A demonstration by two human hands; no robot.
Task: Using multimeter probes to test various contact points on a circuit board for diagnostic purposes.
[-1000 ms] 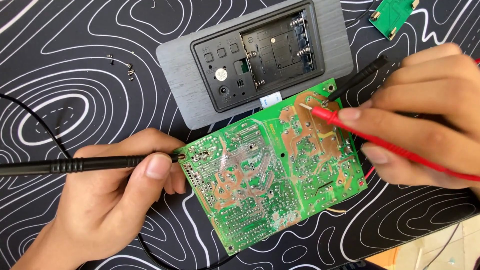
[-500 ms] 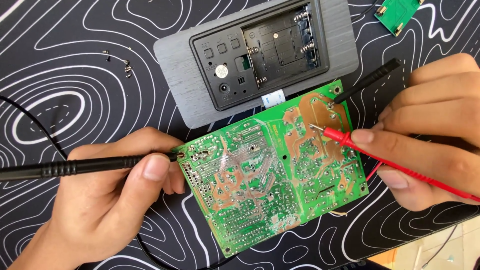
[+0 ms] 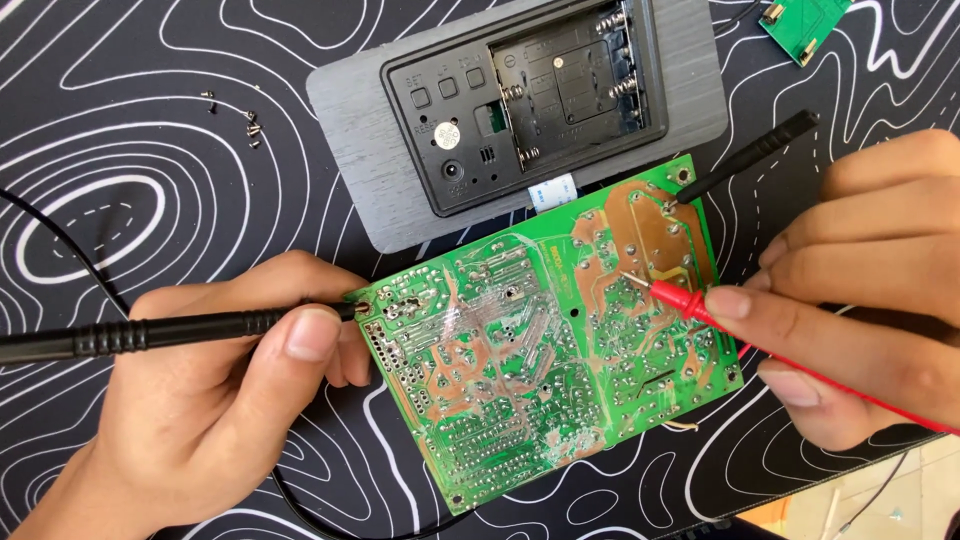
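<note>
Two probes: my left hand (image 3: 215, 390) pinched the black probe (image 3: 150, 333) at the circuit board's (image 3: 545, 365) nine o'clock edge; my right hand (image 3: 860, 300) pinched the red probe (image 3: 690, 300), angled to reach solder joints.

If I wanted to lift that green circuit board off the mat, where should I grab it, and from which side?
Probably by its bare edges, near the lower corner of the green circuit board, coming from the near side. It lies flat, solder side up, so the face is all joints. The left hand with the black probe blocks the left edge; the right hand and red probe block the right.
</note>
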